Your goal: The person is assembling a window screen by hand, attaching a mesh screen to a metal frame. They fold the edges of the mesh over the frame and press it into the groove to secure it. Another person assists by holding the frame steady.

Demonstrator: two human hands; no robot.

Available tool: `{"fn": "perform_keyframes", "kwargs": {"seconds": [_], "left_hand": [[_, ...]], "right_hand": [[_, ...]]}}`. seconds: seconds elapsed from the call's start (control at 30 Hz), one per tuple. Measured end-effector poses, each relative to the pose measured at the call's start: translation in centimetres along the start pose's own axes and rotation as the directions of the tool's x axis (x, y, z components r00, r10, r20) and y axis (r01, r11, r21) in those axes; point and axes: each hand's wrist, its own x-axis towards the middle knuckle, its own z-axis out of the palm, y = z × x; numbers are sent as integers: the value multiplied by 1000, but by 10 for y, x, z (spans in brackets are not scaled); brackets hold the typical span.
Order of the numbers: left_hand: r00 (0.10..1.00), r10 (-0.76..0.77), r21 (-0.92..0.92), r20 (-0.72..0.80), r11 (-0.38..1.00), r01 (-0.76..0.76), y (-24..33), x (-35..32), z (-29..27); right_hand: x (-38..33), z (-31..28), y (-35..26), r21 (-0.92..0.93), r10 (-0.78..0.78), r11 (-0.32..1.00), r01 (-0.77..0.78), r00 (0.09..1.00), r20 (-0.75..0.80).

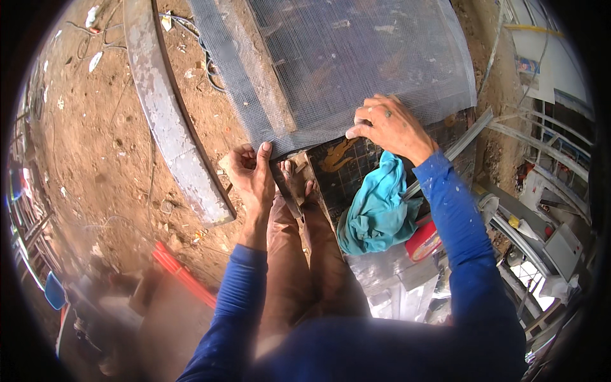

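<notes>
A grey mesh sheet [356, 57] lies over a dark board-like surface [331, 184] in front of me. At its near left corner, my left hand [252, 175] pinches the mesh edge between thumb and fingers. A dark flat strip [286, 194] slants down beside that hand; whether the hand grips it too, I cannot tell. My right hand [394, 127] is curled over the near edge farther right, thumb and forefinger closed on the mesh, other fingertips hidden. Below the right hand, a crumpled turquoise cloth [379, 213] rests on the near part of the surface.
A long paint-worn beam [162, 114] lies on the dirt ground at left, near orange-red tubes [184, 274]. A wooden plank [258, 63] runs along the mesh's left side. Metal rails [541, 146] and a grey box [563, 251] stand at right. Cables [207, 60] trail beyond the beam.
</notes>
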Motion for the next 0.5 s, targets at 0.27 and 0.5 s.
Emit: {"fn": "perform_keyframes", "kwargs": {"seconds": [0.27,0.5], "left_hand": [[999,-38,10,7,999,38,29,-16,9],[949,-131,-121,288,978,172,63,-22,2]], "right_hand": [[-91,66,-122,526,449,847,-84,644,-619],[-43,146,-154,937,637,-342,77,752,171]]}}
